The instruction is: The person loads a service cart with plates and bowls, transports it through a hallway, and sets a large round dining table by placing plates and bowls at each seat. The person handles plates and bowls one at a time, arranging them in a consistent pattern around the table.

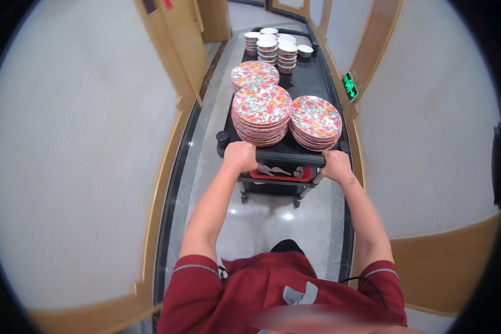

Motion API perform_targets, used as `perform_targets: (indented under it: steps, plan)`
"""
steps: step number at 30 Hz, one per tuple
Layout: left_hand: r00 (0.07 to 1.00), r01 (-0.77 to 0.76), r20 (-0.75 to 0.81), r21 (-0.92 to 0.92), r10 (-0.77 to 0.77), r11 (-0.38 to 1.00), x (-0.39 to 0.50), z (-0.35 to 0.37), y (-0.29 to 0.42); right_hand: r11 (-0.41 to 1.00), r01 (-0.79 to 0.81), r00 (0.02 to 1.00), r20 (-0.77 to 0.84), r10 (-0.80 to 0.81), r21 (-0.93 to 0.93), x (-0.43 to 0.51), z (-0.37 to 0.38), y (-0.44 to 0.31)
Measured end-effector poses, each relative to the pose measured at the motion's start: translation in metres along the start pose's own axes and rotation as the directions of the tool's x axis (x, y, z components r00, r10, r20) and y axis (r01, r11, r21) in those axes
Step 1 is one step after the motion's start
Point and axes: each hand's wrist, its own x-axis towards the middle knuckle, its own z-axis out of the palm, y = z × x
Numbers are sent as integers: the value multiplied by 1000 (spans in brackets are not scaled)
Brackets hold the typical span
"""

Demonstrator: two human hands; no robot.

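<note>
My left hand (pixel 241 157) is closed around the left end of the ribbed push handle (pixel 290 158) of a black service cart (pixel 307 79). The handle's right end is in the grip of my right hand (pixel 336 166). Just beyond the handle stand two stacks of floral plates, one on the left (pixel 262 104) and one on the right (pixel 316 117). A third plate stack (pixel 255 75) sits behind the left one. Farther along the top are several stacks of patterned bowls (pixel 287 49) with white insides. A red bin (pixel 281 177) below holds white spoons.
Textured walls with wooden trim flank the narrow corridor closely on both sides. A wooden door (pixel 181 46) is at the left. A lit green exit sign (pixel 350 87) is low on the right wall. Glossy tiles (pixel 259 225) cover the floor.
</note>
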Motion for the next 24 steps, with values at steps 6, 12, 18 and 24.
perform_targets:
  steps: [6, 12, 18, 24]
  plan:
    - [999, 23, -50, 45, -21, 999, 15, 13, -4, 997, 81, 993, -82, -79, 17, 12, 14, 16]
    - [1000, 30, 5, 63, -30, 998, 14, 9, -2, 1000, 23, 998, 58, -23, 16, 12, 6, 7]
    - [997, -3, 76, 40, 0, 999, 25, -1, -9, 999, -36, 991, 130, 37, -8, 24, 4, 6]
    - [999, -33, 13, 36, 33, 999, 24, 3, -18, 998, -59, 994, -94, 58, -13, 21, 16, 1]
